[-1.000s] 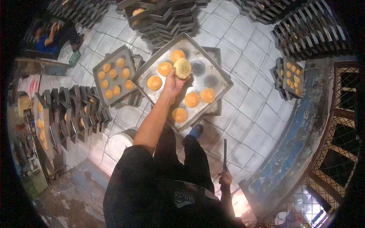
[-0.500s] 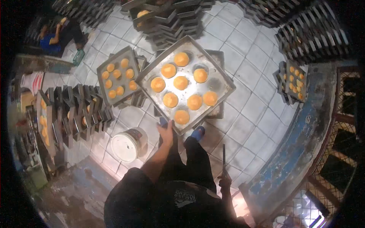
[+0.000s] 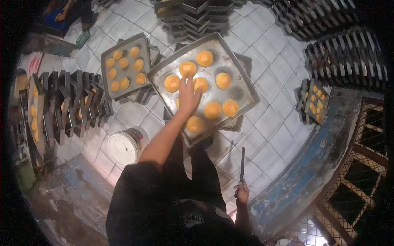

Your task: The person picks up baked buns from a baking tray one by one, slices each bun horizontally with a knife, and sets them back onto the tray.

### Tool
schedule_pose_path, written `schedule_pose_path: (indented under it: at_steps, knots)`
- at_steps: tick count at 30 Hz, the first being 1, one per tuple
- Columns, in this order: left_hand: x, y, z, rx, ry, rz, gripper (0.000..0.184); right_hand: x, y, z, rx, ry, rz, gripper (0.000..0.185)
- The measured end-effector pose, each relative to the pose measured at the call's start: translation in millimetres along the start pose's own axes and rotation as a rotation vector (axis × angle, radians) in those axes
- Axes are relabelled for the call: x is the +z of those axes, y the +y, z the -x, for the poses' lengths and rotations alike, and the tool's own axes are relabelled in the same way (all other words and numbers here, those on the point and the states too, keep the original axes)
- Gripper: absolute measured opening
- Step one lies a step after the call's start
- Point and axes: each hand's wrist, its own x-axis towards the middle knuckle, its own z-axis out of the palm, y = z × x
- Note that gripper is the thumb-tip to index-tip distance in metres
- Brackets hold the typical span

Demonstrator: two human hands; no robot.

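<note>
My left hand is over the big metal tray, fingers stretched and apart. Its fingertips reach the lower edge of one round golden bun, and another bun lies beside its thumb. Several more buns rest on the tray; one at its lower left is partly hidden by the hand. This tray sits at an angle on other trays. At the lower right, my right hand is closed around a long, thin dark bar, which points away from me.
Another tray of buns lies to the left, above a white-lidded bucket. Stacks of trays stand at left, top and right. A person is at the upper left. A low wall curves along the right.
My left hand carried a bun over the tray, was at the tray's near corner half a second ago, and is now back over the buns. The right hand keeps its bar.
</note>
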Motion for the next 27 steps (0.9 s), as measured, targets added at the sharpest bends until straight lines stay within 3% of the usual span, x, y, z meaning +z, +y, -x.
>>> schedule_pose_path:
  at_steps: [3,4,7,9,11,12,13,15,17,20,24,27]
  knots:
    - [55.5,-33.1,-91.0,0.172,-0.131,-0.041,0.074,14.4,25.0,14.6,-0.018,0.020,-0.062,0.044]
    - [72.7,-44.9,-107.1,0.265,-0.144,-0.057,0.076,22.3,27.4,18.3,0.089,0.068,-0.016,0.042]
    - [109.6,-59.7,-133.4,0.200,-0.373,-0.282,0.075,34.0,71.3,32.0,0.149,0.133,-0.144,0.048]
    - [120.6,-67.3,-142.8,0.275,-0.370,-0.383,0.081,45.0,89.1,40.8,0.200,0.177,-0.190,0.049]
    - [122.2,-69.2,-155.1,0.224,-0.506,-0.407,0.074,56.1,96.3,51.0,0.217,0.136,-0.242,0.044]
    - [124.3,-74.4,-156.2,0.272,-0.376,-0.358,0.062,65.8,92.0,56.9,0.220,0.150,-0.214,0.046]
    - [114.1,-68.3,-156.9,0.277,-0.391,-0.357,0.062,69.5,88.7,64.5,0.232,0.156,-0.221,0.046]
    - [87.9,-53.4,-173.1,-0.491,-0.572,0.841,0.046,82.5,78.3,61.7,0.232,0.111,-0.276,0.046]
    - [68.2,-57.7,-179.2,-0.900,-0.575,1.505,0.044,89.7,78.4,57.4,0.184,0.076,-0.365,0.046]
    - [56.4,-81.4,-173.1,-0.763,-0.623,1.828,0.061,100.7,58.1,48.9,0.209,0.114,-0.247,0.045]
    - [44.6,-71.1,-169.7,-0.725,-0.683,1.994,0.063,98.9,37.0,42.5,0.154,0.103,-0.224,0.051]
    - [47.4,-70.8,-167.3,-0.752,-0.652,1.943,0.063,91.4,28.9,35.2,0.220,0.156,-0.172,0.052]
